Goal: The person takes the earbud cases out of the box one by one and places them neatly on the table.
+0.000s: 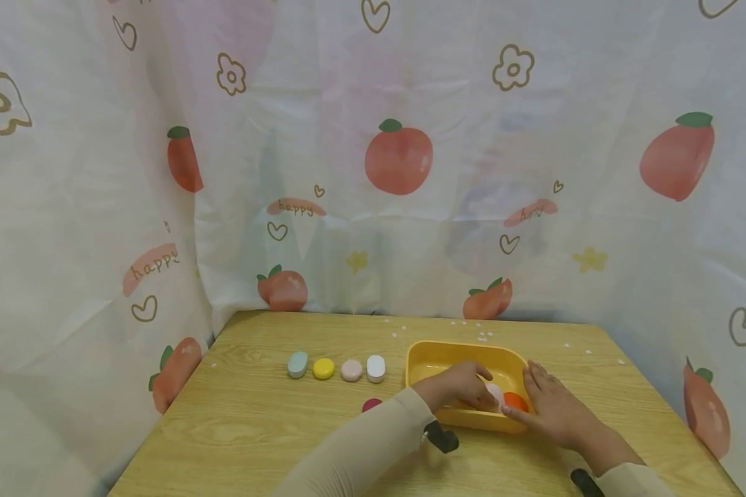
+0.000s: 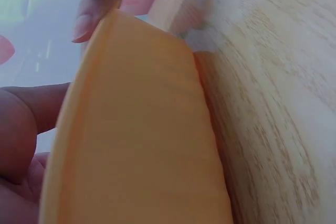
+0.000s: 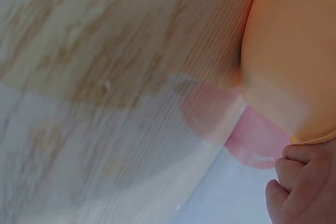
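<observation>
A yellow-orange plastic bin (image 1: 447, 348) stands on the wooden table. My left hand (image 1: 463, 386) reaches down into it over the front rim, fingers bent beside a pale pink rounded thing (image 1: 494, 396). Whether those fingers pinch it is hidden. Close by in the bin lies a bright orange rounded thing (image 1: 514, 402). My right hand (image 1: 556, 407) holds the bin's right end, its thumb at the front rim and its fingers along the side. The bin's outer wall (image 2: 142, 124) fills much of the left wrist view. Bent right-hand fingers (image 3: 302, 174) touch the rim in the right wrist view.
Left of the bin, a pale green (image 1: 298, 364), a yellow (image 1: 324, 368), a pale pink (image 1: 351, 371) and a white rounded piece (image 1: 376, 368) form a row. A magenta piece (image 1: 371, 404) is partly behind the left sleeve. Fruit-printed curtains (image 1: 398, 248) surround the table.
</observation>
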The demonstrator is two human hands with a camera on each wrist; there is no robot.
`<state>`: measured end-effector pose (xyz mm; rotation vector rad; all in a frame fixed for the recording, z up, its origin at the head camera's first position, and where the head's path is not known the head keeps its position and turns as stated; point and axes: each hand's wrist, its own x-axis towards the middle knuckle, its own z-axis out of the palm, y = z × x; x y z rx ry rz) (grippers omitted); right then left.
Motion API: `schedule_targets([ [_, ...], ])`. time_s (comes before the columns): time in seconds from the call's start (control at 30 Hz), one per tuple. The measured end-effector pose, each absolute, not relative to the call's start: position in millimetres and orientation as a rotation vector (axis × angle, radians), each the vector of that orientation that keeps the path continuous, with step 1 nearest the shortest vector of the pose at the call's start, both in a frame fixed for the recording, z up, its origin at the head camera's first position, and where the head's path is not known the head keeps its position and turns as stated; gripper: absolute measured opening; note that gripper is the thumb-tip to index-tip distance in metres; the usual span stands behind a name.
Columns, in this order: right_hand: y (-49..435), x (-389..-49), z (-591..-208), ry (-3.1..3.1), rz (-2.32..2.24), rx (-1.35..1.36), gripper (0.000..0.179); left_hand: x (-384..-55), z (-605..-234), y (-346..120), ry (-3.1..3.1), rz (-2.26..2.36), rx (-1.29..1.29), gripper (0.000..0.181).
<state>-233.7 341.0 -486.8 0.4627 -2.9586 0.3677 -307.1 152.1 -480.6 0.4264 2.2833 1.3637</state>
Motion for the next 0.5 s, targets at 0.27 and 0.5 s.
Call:
schedule_targets([
  [0.27, 340, -233, -486, -2.962, 0.375, 0.453, 0.097, -309, -479, 148, 2.137, 1.597, 0.345, 0.028],
  [0.5, 340, -233, -486, -2.963, 0.393, 0.449, 0.097, -305, -477, 140, 2.074, 1.671, 0.32, 0.025],
])
